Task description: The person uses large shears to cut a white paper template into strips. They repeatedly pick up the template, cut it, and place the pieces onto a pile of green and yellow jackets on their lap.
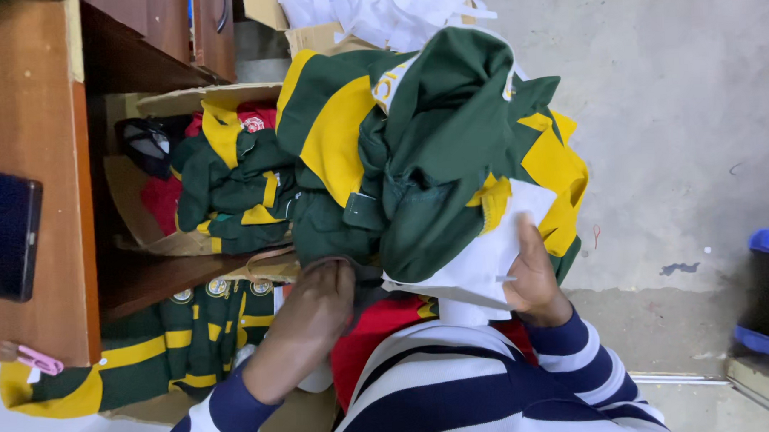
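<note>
Two hands are gripping a bundle of green and yellow garments (425,155) held up over the person's lap. Left hand (315,299) is curling closed on the bundle's lower edge, while right hand (531,275) is clamping a white garment (480,259) against it. Gathering looks like the step in hand. More green and yellow clothes are lying in a cardboard box (159,241) inside the wooden cabinet (32,126). Any next move needs both grips kept firm so nothing slips.
</note>
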